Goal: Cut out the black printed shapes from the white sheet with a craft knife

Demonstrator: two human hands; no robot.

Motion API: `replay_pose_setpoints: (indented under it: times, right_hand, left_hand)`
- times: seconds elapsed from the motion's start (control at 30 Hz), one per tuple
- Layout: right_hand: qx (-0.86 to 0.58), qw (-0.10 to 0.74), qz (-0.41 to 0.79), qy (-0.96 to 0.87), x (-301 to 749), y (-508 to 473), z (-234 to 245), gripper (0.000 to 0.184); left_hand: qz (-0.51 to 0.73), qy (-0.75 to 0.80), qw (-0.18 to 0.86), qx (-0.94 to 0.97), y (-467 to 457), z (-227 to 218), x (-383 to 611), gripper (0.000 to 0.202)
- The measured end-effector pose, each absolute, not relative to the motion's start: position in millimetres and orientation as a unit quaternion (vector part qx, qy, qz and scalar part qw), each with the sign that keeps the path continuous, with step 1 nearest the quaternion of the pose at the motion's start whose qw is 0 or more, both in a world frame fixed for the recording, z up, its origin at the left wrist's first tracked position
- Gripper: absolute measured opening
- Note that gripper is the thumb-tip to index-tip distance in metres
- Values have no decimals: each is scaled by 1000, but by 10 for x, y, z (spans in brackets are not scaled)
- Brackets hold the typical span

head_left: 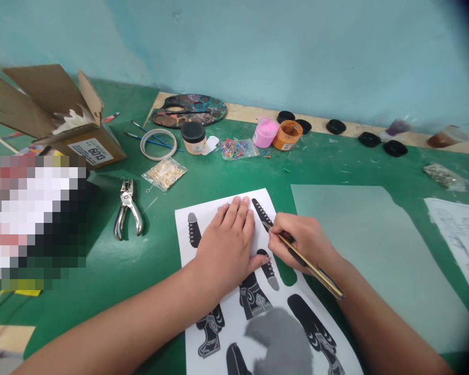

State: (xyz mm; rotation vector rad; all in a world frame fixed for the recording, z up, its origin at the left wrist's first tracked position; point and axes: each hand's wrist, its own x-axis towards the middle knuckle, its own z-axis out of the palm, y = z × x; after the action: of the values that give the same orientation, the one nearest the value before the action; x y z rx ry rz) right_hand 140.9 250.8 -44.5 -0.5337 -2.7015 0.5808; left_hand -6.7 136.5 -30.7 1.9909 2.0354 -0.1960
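Note:
A white sheet (219,216) printed with black and grey figure parts lies on the green table (203,179). My left hand (229,245) lies flat on the sheet, fingers stretched out and close together, pressing it down. My right hand (303,242) is closed on a thin brush (315,271) with a dark and gold handle. The brush tip touches a black printed strip (261,211) near the sheet's top right.
Behind the sheet stand a pink paint pot (264,132), an orange one (287,135), a black-lidded jar (194,137), a paint palette (189,110) and a bag of beads (237,148). A hole punch (127,208), a cardboard box (58,117) and a pale sheet (359,239) lie around.

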Motion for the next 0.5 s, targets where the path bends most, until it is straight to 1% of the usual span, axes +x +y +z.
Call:
replay_pose_setpoints:
  times: [0.33,0.5]
  right_hand:
    - [-168,163,208,-950,1429,2539,-439,15]
    - [-164,164,207,-951,1427,2542,-426,18]
  left_hand:
    - [-65,707,147,689,1362,-302,-65,92]
    - [-64,708,141,689,1358,-307,-61,92]
